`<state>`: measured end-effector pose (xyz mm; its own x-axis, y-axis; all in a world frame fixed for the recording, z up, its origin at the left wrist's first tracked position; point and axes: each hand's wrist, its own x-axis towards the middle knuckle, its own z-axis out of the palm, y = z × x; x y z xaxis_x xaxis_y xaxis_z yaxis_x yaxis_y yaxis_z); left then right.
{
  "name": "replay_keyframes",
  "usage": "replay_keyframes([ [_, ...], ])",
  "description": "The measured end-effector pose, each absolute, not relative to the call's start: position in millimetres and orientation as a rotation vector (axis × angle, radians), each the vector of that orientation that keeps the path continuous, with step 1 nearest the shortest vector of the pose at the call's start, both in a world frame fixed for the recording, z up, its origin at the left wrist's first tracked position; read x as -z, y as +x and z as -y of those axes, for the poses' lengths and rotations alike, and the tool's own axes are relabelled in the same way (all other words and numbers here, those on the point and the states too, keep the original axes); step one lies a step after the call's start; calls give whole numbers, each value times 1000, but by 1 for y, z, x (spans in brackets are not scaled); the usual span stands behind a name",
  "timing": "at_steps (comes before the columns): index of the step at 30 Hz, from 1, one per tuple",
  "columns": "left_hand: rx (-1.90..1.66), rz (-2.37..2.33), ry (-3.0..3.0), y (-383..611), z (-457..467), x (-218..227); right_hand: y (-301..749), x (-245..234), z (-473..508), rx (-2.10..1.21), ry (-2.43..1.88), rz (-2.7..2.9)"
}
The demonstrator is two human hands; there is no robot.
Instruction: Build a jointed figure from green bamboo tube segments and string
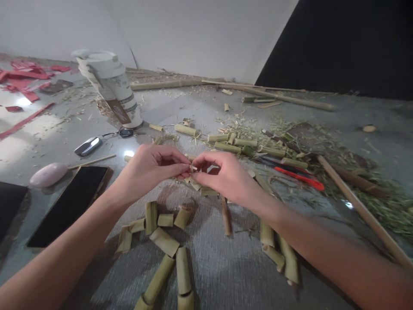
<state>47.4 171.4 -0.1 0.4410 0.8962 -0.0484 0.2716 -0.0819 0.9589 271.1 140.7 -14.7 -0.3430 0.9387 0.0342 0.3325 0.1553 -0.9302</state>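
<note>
My left hand [153, 167] and my right hand [222, 172] meet at the fingertips over the middle of the table. Between their pinched fingers is a small pale piece [193, 168], mostly covered, so its exact kind does not show. Just beneath the hands lie several short bamboo pieces [209, 191], partly hidden. Nearer to me, a jointed chain of bamboo segments [164, 242] is laid out like a figure with two legs. Under my right forearm hangs a second string of bamboo segments [267, 234], and a thin brown stick [226, 216] lies between the two.
Left are a phone [69, 206], a pinkish rounded object [49, 174], a key fob [87, 146] and a white lidded tumbler [111, 88]. Right are a red-and-black tool [298, 172], cut bamboo tubes [245, 142], green shavings [396, 204] and a long stick [364, 211]. Red strips [27, 77] lie far left.
</note>
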Motion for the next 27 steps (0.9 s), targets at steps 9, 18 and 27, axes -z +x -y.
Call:
replay_keyframes([
  [9, -797, -1033, 1737, 49, -169, 4, 267, 22, -139, -1288, -1190, 1578],
  [18, -867, -1039, 1801, 51, -168, 4, 265, 21, -139, -1343, -1188, 1565],
  [27, -870, -1047, 1776, 53, -166, 3, 263, 18, -138, -1403, -1081, 1489],
])
